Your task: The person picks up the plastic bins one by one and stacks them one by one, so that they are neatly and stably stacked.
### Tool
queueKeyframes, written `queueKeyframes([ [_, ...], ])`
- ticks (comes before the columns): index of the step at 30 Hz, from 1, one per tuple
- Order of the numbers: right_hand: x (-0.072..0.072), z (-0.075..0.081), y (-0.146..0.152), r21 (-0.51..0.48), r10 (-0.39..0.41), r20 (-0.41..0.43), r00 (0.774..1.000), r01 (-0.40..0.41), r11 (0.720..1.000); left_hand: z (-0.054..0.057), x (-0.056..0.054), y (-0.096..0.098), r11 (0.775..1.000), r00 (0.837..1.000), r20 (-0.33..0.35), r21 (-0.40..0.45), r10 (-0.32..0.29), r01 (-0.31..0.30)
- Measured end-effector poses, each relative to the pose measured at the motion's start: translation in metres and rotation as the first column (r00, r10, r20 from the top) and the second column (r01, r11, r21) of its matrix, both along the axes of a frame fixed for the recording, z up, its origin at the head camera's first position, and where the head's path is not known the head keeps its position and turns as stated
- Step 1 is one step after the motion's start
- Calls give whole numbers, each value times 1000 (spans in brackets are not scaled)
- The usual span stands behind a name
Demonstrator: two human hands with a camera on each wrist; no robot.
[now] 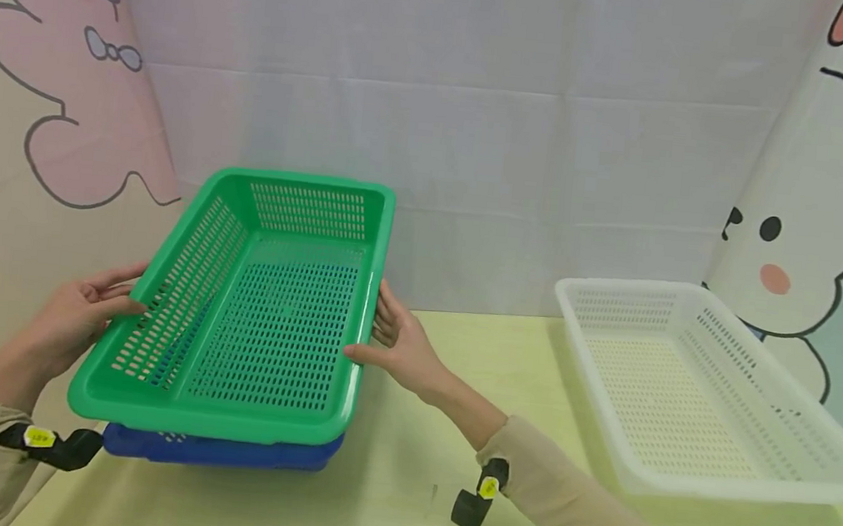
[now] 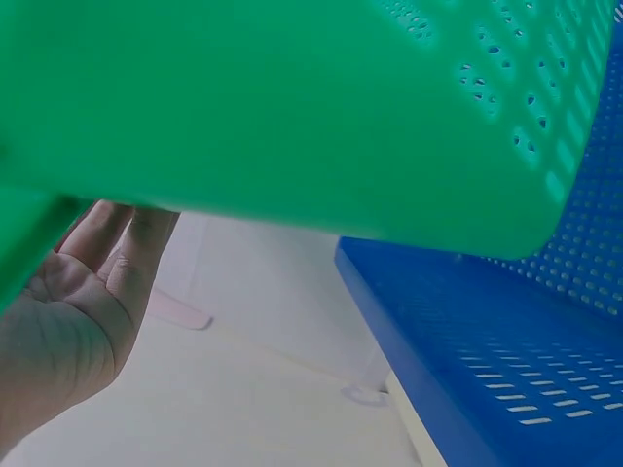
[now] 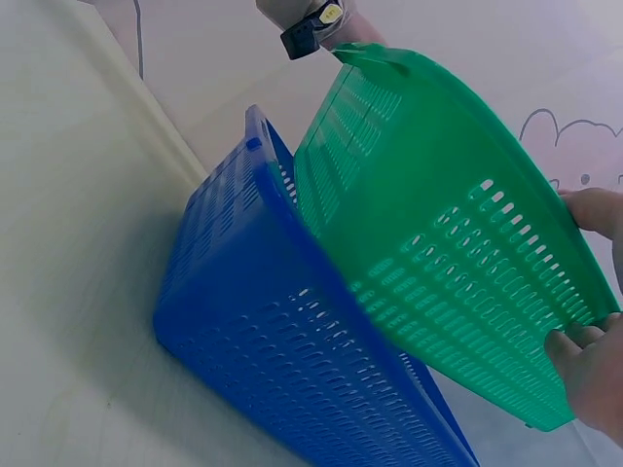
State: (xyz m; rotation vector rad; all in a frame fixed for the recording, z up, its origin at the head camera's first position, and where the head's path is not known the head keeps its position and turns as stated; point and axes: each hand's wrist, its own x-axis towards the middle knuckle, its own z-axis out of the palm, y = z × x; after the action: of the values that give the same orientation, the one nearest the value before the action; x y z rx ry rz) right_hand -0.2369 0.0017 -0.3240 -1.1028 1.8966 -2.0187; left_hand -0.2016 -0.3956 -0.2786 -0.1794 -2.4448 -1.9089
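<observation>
Both hands hold a green slotted plastic basket by its long sides. The left hand grips the left rim, thumb over the edge; in the left wrist view its fingers pass out of sight behind the green wall. On the right rim the right hand has its thumb on top and its fingers against the outer side. Under the green basket stands a blue basket of similar make. The right wrist view shows the green basket tilted, its lower part partly inside the blue one.
A white slotted basket stands at the right of the pale yellow table. Behind the table hangs a light cloth, with printed cartoon animals at the sides.
</observation>
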Motion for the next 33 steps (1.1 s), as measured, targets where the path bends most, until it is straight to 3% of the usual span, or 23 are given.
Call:
queueKeyframes([
  [10,-3,-18,-6,44,-27,82,996,24,999,-17,-2,-10,988,995,100,-150,-26,41],
  [15,-4,-23,-10,61,-45,110,993,38,997,-25,-3,-11,978,992,126,-208,12,14],
  [24,-3,-31,-14,124,-120,113,986,106,987,-33,-10,-6,950,988,132,-311,75,-31],
  [29,-2,-38,-19,153,-159,120,980,140,978,-39,-10,-6,921,991,82,-383,105,-66],
  [33,1,-41,-20,182,-195,138,971,169,969,-47,-12,-7,924,993,53,-374,109,-81],
])
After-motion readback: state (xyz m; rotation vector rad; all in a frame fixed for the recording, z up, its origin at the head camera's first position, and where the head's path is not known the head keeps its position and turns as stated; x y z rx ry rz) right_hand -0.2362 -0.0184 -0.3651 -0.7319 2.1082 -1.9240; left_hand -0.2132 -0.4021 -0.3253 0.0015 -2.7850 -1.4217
